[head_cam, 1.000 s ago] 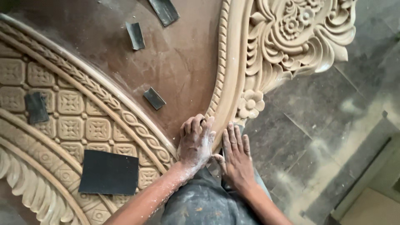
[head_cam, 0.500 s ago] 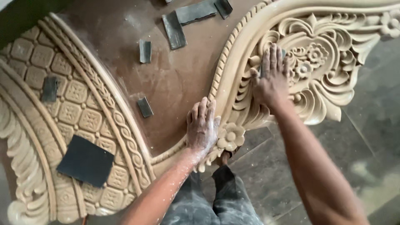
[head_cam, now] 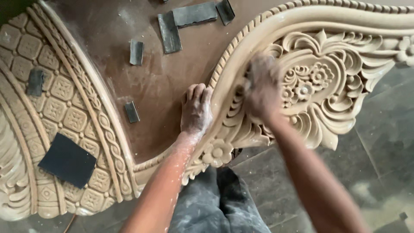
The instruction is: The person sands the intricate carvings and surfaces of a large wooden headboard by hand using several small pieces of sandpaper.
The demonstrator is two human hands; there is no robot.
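My left hand (head_cam: pixel 196 110) lies flat, fingers together, on the pale carved wooden panel (head_cam: pixel 327 92); my right hand (head_cam: pixel 261 86) is too blurred to tell.

Bare forearms flecked with pale dust, dusty left hand (head_cam: pixel 196 110), blurred right hand (head_cam: pixel 261 86), dust-smeared grey trousers (head_cam: pixel 215 207)

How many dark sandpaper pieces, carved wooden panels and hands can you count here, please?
Dark sandpaper pieces: 7, namely the large sheet, three at top, three small ones
Carved wooden panel: 1
Hands: 2, left hand and right hand
Total: 10
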